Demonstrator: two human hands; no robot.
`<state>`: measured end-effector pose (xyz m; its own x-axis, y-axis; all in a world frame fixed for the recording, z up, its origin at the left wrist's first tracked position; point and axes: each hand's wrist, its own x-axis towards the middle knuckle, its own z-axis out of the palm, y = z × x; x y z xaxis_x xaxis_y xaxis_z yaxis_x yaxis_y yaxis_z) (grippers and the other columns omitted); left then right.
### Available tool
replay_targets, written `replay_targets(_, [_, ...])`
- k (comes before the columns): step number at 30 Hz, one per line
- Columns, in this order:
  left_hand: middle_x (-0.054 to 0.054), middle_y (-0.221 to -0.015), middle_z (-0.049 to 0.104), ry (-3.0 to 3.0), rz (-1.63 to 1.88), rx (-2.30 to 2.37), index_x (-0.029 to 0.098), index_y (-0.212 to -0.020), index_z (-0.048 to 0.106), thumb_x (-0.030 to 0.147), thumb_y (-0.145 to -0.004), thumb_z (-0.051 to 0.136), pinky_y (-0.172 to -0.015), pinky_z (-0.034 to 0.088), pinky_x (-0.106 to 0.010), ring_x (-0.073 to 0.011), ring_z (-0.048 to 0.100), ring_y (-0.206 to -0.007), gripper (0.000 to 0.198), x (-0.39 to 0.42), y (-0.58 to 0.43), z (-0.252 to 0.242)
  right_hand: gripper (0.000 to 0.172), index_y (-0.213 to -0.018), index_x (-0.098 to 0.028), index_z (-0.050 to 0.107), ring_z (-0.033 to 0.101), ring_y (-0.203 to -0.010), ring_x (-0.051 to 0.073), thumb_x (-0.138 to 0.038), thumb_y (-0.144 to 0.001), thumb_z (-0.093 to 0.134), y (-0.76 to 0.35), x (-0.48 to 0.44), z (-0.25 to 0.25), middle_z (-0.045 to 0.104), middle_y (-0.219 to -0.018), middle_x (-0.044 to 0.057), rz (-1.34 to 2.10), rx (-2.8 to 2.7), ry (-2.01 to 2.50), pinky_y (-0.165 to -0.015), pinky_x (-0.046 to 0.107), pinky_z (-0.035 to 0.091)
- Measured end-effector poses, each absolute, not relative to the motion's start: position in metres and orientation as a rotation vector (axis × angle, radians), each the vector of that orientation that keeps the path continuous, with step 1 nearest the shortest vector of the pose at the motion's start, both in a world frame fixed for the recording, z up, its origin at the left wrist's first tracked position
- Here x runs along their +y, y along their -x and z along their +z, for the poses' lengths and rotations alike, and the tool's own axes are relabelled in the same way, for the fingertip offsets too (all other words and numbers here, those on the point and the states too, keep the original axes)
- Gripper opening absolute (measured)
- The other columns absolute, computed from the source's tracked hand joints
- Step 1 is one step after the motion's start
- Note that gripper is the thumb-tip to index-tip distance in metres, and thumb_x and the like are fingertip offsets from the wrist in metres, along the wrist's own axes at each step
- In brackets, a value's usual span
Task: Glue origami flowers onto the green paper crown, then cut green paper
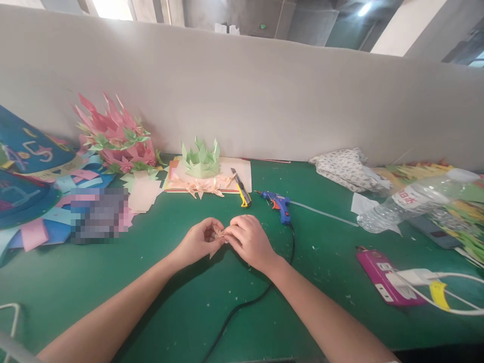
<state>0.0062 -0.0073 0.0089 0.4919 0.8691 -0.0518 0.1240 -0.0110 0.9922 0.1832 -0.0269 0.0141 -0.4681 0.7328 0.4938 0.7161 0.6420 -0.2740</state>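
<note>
My left hand (pixel 199 241) and my right hand (pixel 250 240) meet over the middle of the green table (pixel 181 302). Both pinch a small folded piece of pale peach paper (pixel 219 234) between their fingertips. The paper is mostly hidden by my fingers; a pointed tip hangs below my left hand. Behind my hands a green paper crown shape (pixel 201 160) sits on a stack of pale sheets with several peach folded pieces (pixel 204 187) along its front edge.
A yellow utility knife (pixel 242 191) and a blue glue gun (pixel 279 204) lie behind my right hand, the gun's black cord (pixel 242 305) running toward me. Pink paper flower (pixel 115 136) and coloured scraps at left. Water bottle (pixel 412 200), pink power strip (pixel 385 278) at right.
</note>
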Motion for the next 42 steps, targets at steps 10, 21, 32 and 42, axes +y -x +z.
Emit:
replay_targets(10, [0.003,-0.071,0.051,-1.489,0.731,0.888,0.017,-0.084,0.048,0.034,-0.071,0.065,-0.057,0.043,-0.022,-0.0080,0.050,-0.060,0.027,-0.009,-0.008,0.006,0.017,-0.078,-0.016,0.055,0.044,-0.078,0.017,-0.015,-0.087,0.041,-0.183,-0.028,0.015,0.053,-0.084,0.006,-0.023,-2.398,1.133,-0.076,0.033,0.032])
replay_targets(21, [0.003,-0.072,0.050,-1.434,0.768,0.939,0.016,-0.083,0.049,0.039,-0.068,0.068,-0.053,0.042,-0.019,-0.0068,0.049,-0.059,0.034,-0.004,-0.006,0.006,0.013,-0.081,-0.020,0.060,0.049,-0.082,0.015,-0.024,-0.088,0.050,-0.195,-0.024,0.020,0.056,-0.081,0.002,-0.024,-2.310,1.146,-0.080,0.032,0.032])
replay_targets(32, [0.005,-0.064,0.050,-1.403,0.730,0.864,0.017,-0.084,0.047,0.040,-0.069,0.067,-0.048,0.039,-0.020,-0.0047,0.046,-0.048,0.034,-0.007,-0.007,0.007,0.020,-0.079,-0.018,0.057,0.046,-0.080,0.016,-0.019,-0.090,0.041,-0.192,-0.024,0.018,0.055,-0.082,0.004,-0.113,-2.389,1.161,-0.080,0.033,0.030])
replay_targets(42, [0.003,-0.072,0.051,-1.384,0.755,0.842,0.016,-0.083,0.049,0.038,-0.069,0.067,-0.058,0.042,-0.022,-0.0073,0.051,-0.059,0.032,-0.007,-0.007,0.008,0.020,-0.080,-0.020,0.060,0.047,-0.081,0.016,-0.024,-0.091,0.044,-0.193,-0.027,0.023,0.055,-0.081,0.002,-0.001,-2.343,1.142,-0.081,0.033,0.028])
